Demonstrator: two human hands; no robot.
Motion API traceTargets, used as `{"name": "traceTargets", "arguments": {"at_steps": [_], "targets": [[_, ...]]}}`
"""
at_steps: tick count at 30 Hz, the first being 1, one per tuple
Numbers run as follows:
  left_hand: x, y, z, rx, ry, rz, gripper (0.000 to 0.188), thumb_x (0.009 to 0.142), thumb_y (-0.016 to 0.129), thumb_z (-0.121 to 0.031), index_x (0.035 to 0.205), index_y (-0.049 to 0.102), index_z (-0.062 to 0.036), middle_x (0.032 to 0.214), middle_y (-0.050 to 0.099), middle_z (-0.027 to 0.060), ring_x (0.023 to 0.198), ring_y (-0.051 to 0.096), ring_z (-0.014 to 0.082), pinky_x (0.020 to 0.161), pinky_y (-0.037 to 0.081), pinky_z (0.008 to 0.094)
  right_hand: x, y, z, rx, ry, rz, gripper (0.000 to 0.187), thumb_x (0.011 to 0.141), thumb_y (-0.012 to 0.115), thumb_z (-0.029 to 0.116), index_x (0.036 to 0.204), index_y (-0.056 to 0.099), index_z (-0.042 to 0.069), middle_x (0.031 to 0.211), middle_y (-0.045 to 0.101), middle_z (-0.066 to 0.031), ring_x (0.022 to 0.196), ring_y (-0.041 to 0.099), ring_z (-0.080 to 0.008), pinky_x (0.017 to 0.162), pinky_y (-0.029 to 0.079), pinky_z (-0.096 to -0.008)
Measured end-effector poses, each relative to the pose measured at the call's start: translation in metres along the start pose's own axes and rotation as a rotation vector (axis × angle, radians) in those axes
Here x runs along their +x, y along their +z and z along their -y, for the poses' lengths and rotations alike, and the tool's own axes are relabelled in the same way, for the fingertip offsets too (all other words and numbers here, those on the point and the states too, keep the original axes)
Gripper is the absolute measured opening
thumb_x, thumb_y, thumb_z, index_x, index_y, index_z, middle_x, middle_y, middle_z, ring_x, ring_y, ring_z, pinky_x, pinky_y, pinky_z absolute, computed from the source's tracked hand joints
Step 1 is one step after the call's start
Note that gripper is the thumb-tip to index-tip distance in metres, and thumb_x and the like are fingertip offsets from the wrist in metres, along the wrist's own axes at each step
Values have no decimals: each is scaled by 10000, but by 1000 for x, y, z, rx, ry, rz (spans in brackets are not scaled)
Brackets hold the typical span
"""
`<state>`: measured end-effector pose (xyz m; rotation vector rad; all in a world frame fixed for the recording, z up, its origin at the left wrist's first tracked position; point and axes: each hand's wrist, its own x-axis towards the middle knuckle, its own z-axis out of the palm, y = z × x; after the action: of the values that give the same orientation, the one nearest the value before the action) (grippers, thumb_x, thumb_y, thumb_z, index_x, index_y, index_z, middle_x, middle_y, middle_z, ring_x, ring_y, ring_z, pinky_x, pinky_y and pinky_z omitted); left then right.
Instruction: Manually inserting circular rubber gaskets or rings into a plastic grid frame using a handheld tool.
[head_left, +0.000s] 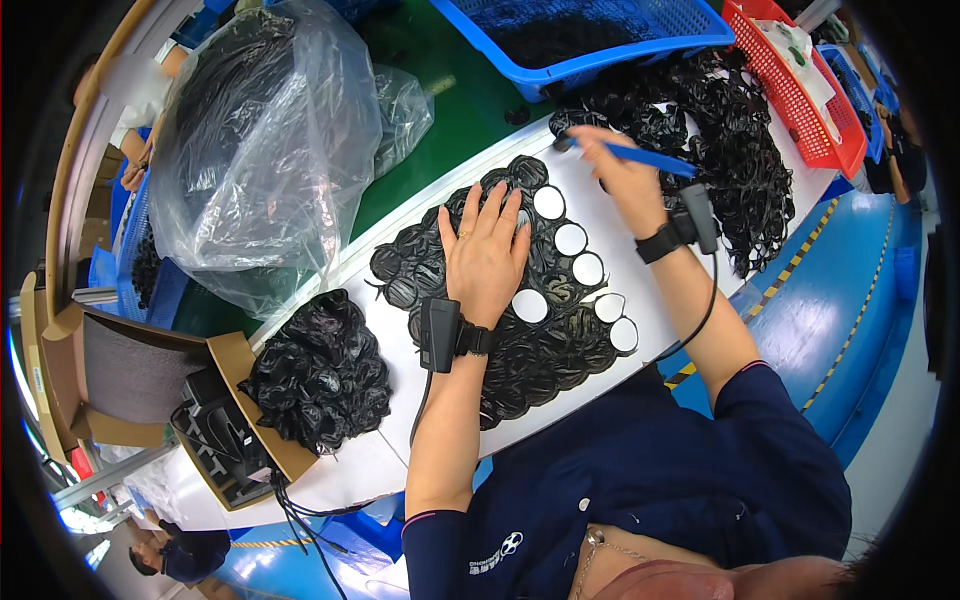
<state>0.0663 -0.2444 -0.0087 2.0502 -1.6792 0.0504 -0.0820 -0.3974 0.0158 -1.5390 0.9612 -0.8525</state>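
Note:
My left hand (485,262) lies flat with fingers spread on a sheet-like layout of round black pieces (555,355), which look like rings wrapped in thin film. Several white discs (570,240) show within rings along the layout's right side and middle. To the right, my right hand (632,188) is closed around a slim blue tool (655,158) whose exact kind I cannot make out. Its far end is beside a black round piece (563,128) at the table's back edge. Both wrists wear a black strapped device with a cable.
A tangled heap of black rings (745,200) covers the table's right end. Behind are a blue basket (600,68) and a red basket (845,150). At left sit a black bundle (320,375), an open cardboard box (290,445) and a large clear plastic bag (270,170).

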Motion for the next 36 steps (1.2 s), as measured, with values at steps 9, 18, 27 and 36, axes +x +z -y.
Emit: {"name": "traceTargets", "arguments": {"at_steps": [9, 18, 27, 36], "targets": [[1, -1, 0, 0, -1, 16, 398, 933, 591, -267, 1303, 590, -120, 1387, 535, 53, 1351, 412, 282, 1126, 219, 573, 9, -68, -20, -477, -254, 67, 266, 962, 600, 231, 1146, 680, 56, 1097, 700, -118, 1016, 660, -223, 869, 502, -318], [0, -1, -1, -1, 5, 23, 402, 934, 589, -265, 1308, 585, -119, 1393, 530, 54, 1353, 408, 281, 1122, 223, 582, 25, -88, 1, -320, -119, 53, 435, 1016, 489, 376, 1332, 578, 92, 1290, 620, -110, 1161, 583, -177, 983, 441, -301], [1, -3, -1, -8, 0, 37, 392, 930, 598, -246, 1301, 596, -116, 1387, 537, 56, 1352, 411, 281, 1121, 217, 588, 22, -94, -3, -366, -152, -145, 379, 1002, 526, 345, 1259, 624, 84, 1003, 707, -88, 895, 651, -191, 816, 484, -304], [2, -4, -2, -7, 11, 13, 386, 929, 600, -243, 1292, 606, -109, 1378, 548, 65, 1344, 422, 293, 1125, 218, 579, 14, -100, 1, -506, 19, -157, 345, 964, 579, 351, 1211, 649, 121, 999, 698, -199, 946, 687, -315, 813, 505, -325]]}}
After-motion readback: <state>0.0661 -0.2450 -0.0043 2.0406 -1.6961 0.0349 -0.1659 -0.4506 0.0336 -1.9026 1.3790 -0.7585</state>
